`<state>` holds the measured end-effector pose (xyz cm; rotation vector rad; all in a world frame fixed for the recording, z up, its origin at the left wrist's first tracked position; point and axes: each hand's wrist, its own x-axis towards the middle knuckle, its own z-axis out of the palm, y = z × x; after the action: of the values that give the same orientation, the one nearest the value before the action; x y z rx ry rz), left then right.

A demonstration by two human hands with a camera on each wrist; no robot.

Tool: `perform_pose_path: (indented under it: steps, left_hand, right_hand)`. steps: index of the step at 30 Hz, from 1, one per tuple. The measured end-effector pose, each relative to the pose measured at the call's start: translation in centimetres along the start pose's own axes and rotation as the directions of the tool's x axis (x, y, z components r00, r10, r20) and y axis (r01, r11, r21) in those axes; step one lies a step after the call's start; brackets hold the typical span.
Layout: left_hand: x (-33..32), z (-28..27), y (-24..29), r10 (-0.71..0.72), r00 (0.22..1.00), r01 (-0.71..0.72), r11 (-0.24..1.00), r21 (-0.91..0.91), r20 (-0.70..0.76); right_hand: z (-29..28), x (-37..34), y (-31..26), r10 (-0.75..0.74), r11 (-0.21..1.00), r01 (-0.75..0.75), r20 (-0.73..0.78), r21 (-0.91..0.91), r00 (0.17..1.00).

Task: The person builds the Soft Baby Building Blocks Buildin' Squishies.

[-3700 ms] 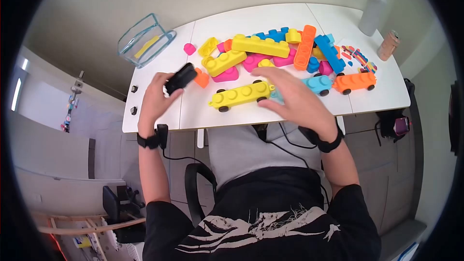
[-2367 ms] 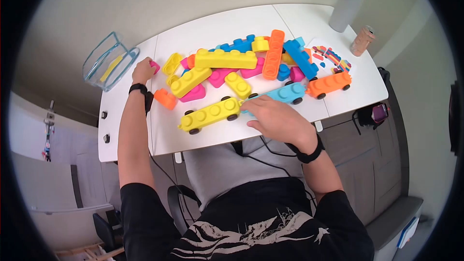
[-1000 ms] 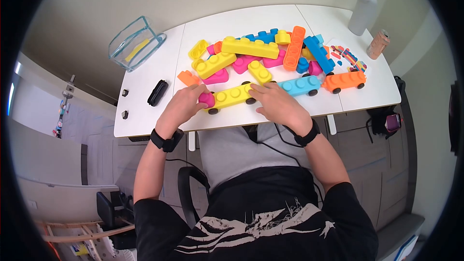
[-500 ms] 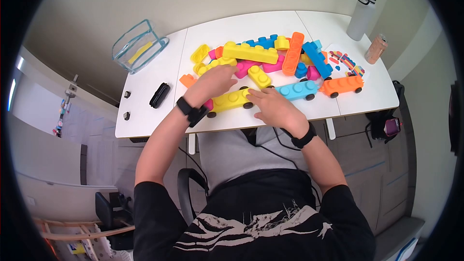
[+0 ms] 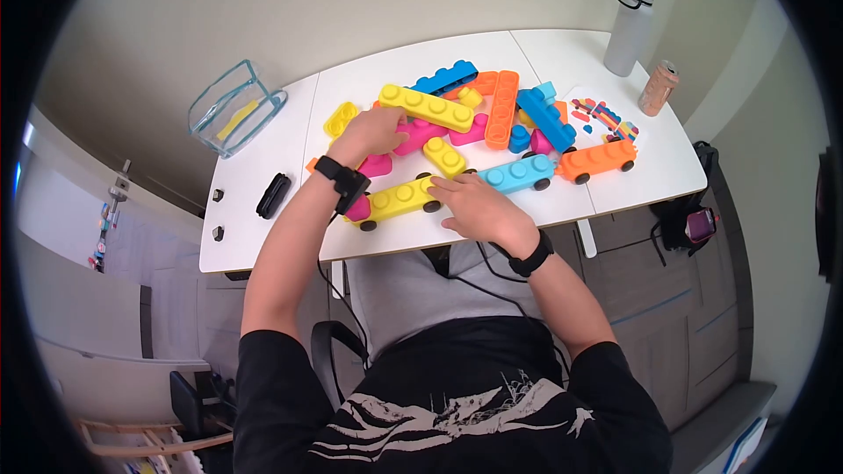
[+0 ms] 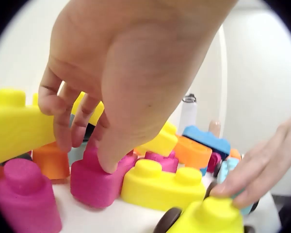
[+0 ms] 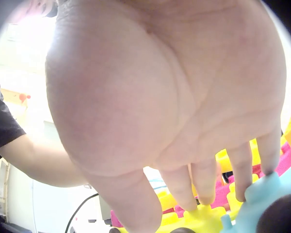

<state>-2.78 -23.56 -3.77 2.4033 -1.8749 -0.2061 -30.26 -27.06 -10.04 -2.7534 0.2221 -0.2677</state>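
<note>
In the head view my left hand (image 5: 371, 133) reaches into a pile of big toy blocks. The left wrist view has its thumb and a finger pinching a pink block (image 6: 94, 187) among them. My right hand (image 5: 479, 208) lies palm down, its straight fingers resting where the yellow wagon (image 5: 401, 199) meets the light blue wagon (image 5: 520, 174). An orange wagon (image 5: 599, 161) completes the row at the right. A small pink block (image 5: 358, 209) sits on the yellow wagon's left end, partly covered by my left wrist. A short yellow block (image 5: 444, 157) lies just behind the wagons.
Behind the left hand lie a long yellow block (image 5: 426, 106), an orange block (image 5: 501, 111) and a blue block (image 5: 545, 120). A black case (image 5: 273, 196) and a clear bag (image 5: 235, 112) are at left. A bottle (image 5: 629, 39) and a can (image 5: 659, 88) stand at right.
My left hand put down the black case, brought the small pink block onto the yellow wagon's end, then reached into the pile. The long yellow block has shifted. My right hand stays at the wagons.
</note>
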Motion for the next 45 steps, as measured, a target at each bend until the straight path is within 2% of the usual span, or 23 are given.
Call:
perform_pose_path:
  steps: [3,6,8,9,12,14,15,16,18,19,21,23,25,26,29,30,34,36,37,39,43,45]
  left_hand:
    - [-2.1,-3.7,1.0,-0.072,0.995,0.069,0.996,0.052,0.066]
    - [-3.9,-5.6,0.0,-0.074,0.994,0.071,0.997,0.044,0.075]
    - [-5.0,-6.7,-0.6,-0.080,0.993,0.079,0.997,0.014,0.086]
    - [-5.5,-7.1,-0.7,-0.084,0.992,0.085,0.996,-0.014,0.097]
    - [-7.2,-8.1,-0.9,-0.078,0.995,0.081,0.995,-0.050,0.069]
    - [-8.6,-9.0,-0.3,-0.092,0.993,0.096,0.994,-0.053,0.073]
    - [-9.3,-9.1,-0.1,-0.102,0.992,0.107,0.993,-0.055,0.078]
    - [-9.9,-8.9,-0.3,-0.102,0.992,0.107,0.993,-0.054,0.077]
    - [-11.3,-8.5,-0.8,0.093,0.994,-0.086,0.990,-0.116,0.056]
    - [-11.9,-8.2,-0.4,0.094,0.994,-0.087,0.989,-0.116,0.057]
    - [-13.0,-7.7,0.5,0.125,0.989,-0.096,0.954,-0.283,0.084]
    - [-13.3,-5.7,0.0,0.155,0.986,-0.131,0.952,-0.275,0.064]
    - [-13.7,-4.2,-0.2,0.206,0.978,-0.207,0.934,-0.289,-0.037]
    - [-13.8,-4.0,0.0,0.148,0.988,-0.129,0.936,-0.328,0.032]
    - [-14.1,-2.3,-0.4,0.125,0.992,-0.116,0.934,-0.339,0.007]
    - [-14.1,-2.1,-0.7,0.165,0.986,-0.163,0.941,-0.295,-0.020]
    - [-14.2,-2.0,-0.2,0.181,0.983,-0.186,0.963,-0.195,-0.044]
    - [-13.8,-1.8,-0.5,0.128,0.991,-0.103,0.930,-0.352,0.046]
    - [-13.9,-1.6,-0.6,0.126,0.991,-0.102,0.931,-0.350,0.046]
    - [-14.0,-1.5,-0.9,0.148,0.989,-0.132,0.930,-0.344,0.022]
    - [-14.5,-2.5,0.1,0.115,0.993,-0.102,0.954,-0.284,0.028]
    - [-14.2,-2.3,0.1,0.091,0.995,-0.076,0.955,-0.286,0.042]
  right_hand:
    - [-0.1,0.1,0.1,-0.005,1.000,0.005,0.010,-0.011,1.000]
    - [-1.4,0.1,-0.4,-0.020,1.000,0.020,0.008,0.023,1.000]
    - [-3.2,0.1,-1.1,0.070,0.985,-0.077,0.051,0.151,0.996]
    - [-3.4,0.2,-1.1,0.069,0.986,-0.076,0.053,0.150,0.996]
    - [-3.1,0.2,-0.6,0.119,0.976,-0.113,-0.018,0.183,0.993]
    - [-2.3,0.4,-0.2,0.064,0.996,-0.052,-0.183,0.070,0.981]
    - [-2.1,0.3,0.1,0.063,0.996,-0.051,-0.183,0.070,0.981]
    - [-2.9,0.3,-0.4,0.102,0.992,-0.087,-0.170,0.094,0.980]
    - [-3.8,0.1,-1.0,0.146,0.985,-0.128,-0.155,0.119,0.977]
    - [-4.0,0.2,-1.3,0.156,0.981,-0.130,-0.184,0.143,0.970]
    - [-4.1,0.5,-1.4,0.164,0.978,-0.129,-0.212,0.166,0.963]
    - [-3.9,0.8,-1.1,0.140,0.978,-0.088,-0.280,0.189,0.950]
    - [-3.4,1.2,-0.6,0.119,0.982,-0.067,-0.302,0.178,0.946]
    - [-3.2,1.1,-0.3,0.106,0.984,-0.053,-0.324,0.168,0.940]
    - [-2.4,1.2,-0.5,0.119,0.982,-0.062,-0.328,0.179,0.937]
    - [-2.3,1.3,-0.5,0.097,0.986,-0.044,-0.333,0.164,0.938]
    - [-1.0,1.5,-0.8,0.080,0.987,-0.023,-0.358,0.161,0.930]
    - [-0.8,1.6,-0.8,0.083,0.993,-0.049,-0.340,0.107,0.937]
    - [-0.8,1.4,-0.9,0.081,0.993,-0.047,-0.342,0.109,0.936]
    - [-1.5,1.3,-0.8,0.109,0.982,-0.053,-0.315,0.181,0.943]
    - [-2.8,0.7,-1.1,0.085,0.968,0.004,-0.340,0.252,0.937]
    - [-3.5,0.5,-1.3,0.095,0.970,-0.025,-0.279,0.243,0.956]
